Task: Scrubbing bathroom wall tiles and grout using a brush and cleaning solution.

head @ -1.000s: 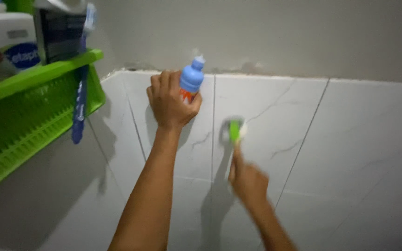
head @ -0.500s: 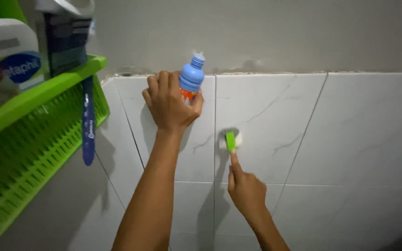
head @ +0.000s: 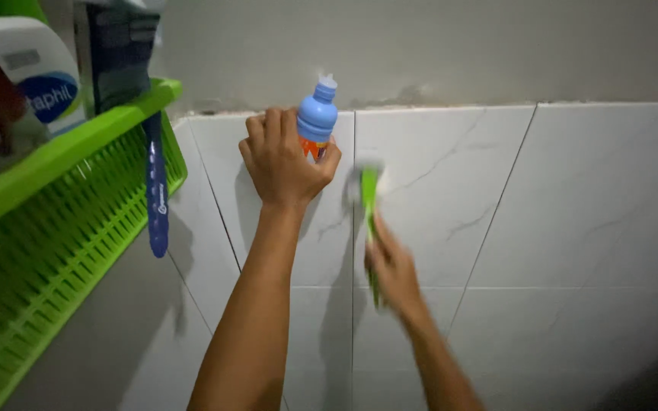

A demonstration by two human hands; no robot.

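The right hand [head: 391,268], gripping the brush [head: 370,186], has swept it up the tile [head: 436,190]; the left hand [head: 283,161] still clasps the bottle [head: 317,122].

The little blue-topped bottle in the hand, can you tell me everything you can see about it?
The small plastic bottle with a light blue top stands upright, nozzle up, held against the white marbled wall tiles. Its blue shoulder narrows to a pale, whitish nozzle tip. Below the blue part a strip of orange shows; the rest is hidden. The left hand wraps around its lower body. It sits beside a vertical grout line, near the tiles' top edge. Whether it is capped cannot be told.
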